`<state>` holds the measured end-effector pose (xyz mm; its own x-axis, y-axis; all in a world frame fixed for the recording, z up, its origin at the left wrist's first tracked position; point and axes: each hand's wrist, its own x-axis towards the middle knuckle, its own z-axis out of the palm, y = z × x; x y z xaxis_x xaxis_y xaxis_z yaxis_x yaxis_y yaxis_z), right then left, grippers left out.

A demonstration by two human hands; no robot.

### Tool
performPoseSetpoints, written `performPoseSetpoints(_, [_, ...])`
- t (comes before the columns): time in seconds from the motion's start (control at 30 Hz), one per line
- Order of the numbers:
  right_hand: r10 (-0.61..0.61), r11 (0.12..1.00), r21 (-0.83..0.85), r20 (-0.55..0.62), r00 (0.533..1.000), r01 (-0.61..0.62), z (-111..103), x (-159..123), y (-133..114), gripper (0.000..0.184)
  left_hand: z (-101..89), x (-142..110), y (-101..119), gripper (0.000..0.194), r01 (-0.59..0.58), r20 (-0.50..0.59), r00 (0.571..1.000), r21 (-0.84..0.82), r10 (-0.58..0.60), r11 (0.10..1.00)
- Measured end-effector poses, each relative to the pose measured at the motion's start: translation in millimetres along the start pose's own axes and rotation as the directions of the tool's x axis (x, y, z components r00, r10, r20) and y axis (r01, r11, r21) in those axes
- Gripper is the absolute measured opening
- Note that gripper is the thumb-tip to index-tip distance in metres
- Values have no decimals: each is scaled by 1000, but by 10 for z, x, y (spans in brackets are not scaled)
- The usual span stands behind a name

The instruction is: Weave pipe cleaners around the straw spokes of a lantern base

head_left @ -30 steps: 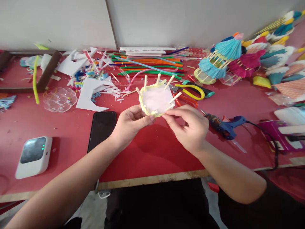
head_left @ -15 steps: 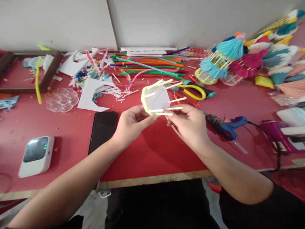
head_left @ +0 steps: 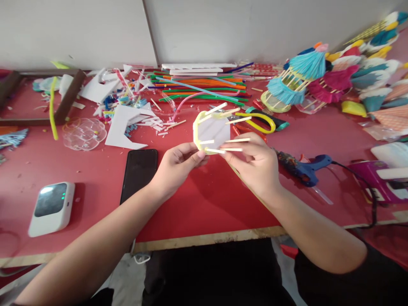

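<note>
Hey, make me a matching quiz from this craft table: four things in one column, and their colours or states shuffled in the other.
1. Left hand
2. Phone
3. Glue gun
4. Flower-shaped tray

A. Blue handle, black cord
B. Clear, see-through
C. Gripping the edge of the white panel with sticks
D. Black, lying flat

Pairs: 1-C, 2-D, 3-A, 4-B

From my remote seat I see a plain black sleeve (head_left: 338, 278) on the right arm, loose and ending near the elbow. Below the bench's front edge (head_left: 204, 240) spreads black clothing (head_left: 210, 274); whether shirt or trousers, I can't tell. The left hand (head_left: 175, 168) and right hand (head_left: 258, 163) are bare, as are both forearms.
</note>
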<state>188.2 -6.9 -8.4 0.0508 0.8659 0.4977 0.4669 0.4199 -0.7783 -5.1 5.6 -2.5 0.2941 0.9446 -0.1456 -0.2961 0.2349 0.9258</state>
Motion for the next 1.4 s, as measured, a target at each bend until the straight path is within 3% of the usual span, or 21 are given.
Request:
performPoseSetpoints(0.07, [-37,999,-4,-15,999,37,10,-12,26,8,0,4,-6,27,11,-2,1000,-15,-11,1000])
performPoseSetpoints(0.23, [60,987,152,17,998,-62,57,-41,-12,9,0,-9,1,29,19,-14,1000,-26,-20,999])
performPoseSetpoints(0.57, [60,993,105,-44,997,-55,83,-76,-27,6,19,-4,-14,28,-45,-31,998,38,46,998])
performPoseSetpoints(0.9, [-173,981,-87,-18,985,171,41,-70,-18,19,3,5,-28,23,-134,-41,990,36,135,990])
performPoseSetpoints(1.03, [-205,973,-106,-10,979,203,25,-80,-8,21,-2,7,-35,21,-166,-33,985,37,167,985])
performPoseSetpoints(1.17, [-151,988,-29,-26,988,150,49,-115,-3,22,11,6,-28,20,-184,-13,983,-9,184,983])
performPoseSetpoints(1.3, [10,985,175,-36,999,-3,98,-144,-28,24,21,9,-19,15,-195,1,981,-27,195,980])
performPoseSetpoints(1.4, [125,943,315,-34,992,-108,120,-144,-53,27,24,7,-14,25,-202,20,979,-26,202,979])
